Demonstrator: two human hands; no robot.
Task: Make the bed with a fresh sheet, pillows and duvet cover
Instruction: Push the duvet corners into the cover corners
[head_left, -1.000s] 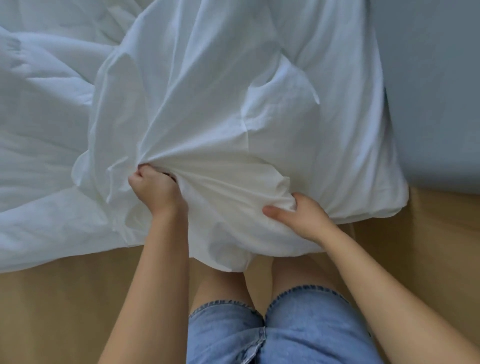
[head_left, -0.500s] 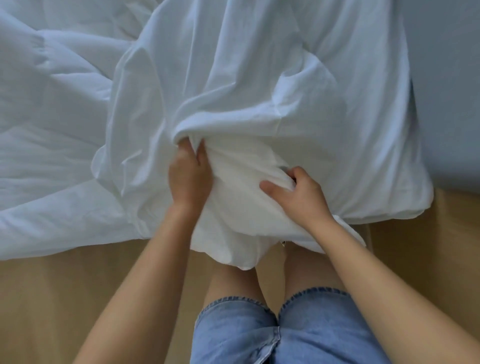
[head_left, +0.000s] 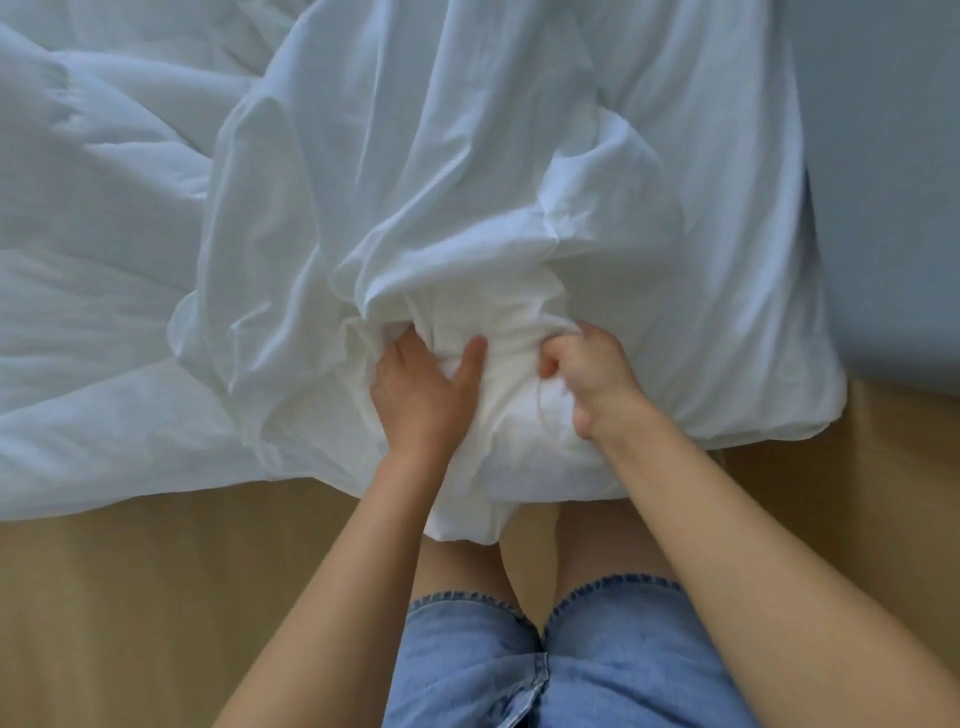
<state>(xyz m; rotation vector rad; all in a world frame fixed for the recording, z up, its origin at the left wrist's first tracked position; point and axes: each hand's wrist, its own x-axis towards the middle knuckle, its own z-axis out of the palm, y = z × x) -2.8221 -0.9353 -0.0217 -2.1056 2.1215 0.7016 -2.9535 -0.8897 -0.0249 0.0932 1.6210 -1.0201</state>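
The duvet cover (head_left: 467, 156) is thin white woven cloth that looks like cotton. It's totally matt and creased all over with sharp little folds. The duvet (head_left: 104, 260) on the left is white too, but puffier and softer, with stitched quilt lines dimpling the surface. The floor (head_left: 156, 597) is pale wood or wood-look, smooth with a low sheen, and I can't make out any real grain. The shorts (head_left: 623, 665) are mid-blue denim, coarse weave, frayed raw hem. The blue-grey surface (head_left: 893, 208) on the right is flat and matt; can't tell what it's made of.

Soft, cool daylight, bluish beyond the left hand (head_left: 421, 395); gentle shadows in duvet cover (head_left: 467, 156) folds; right hand (head_left: 587, 384) slightly motion-blurred.
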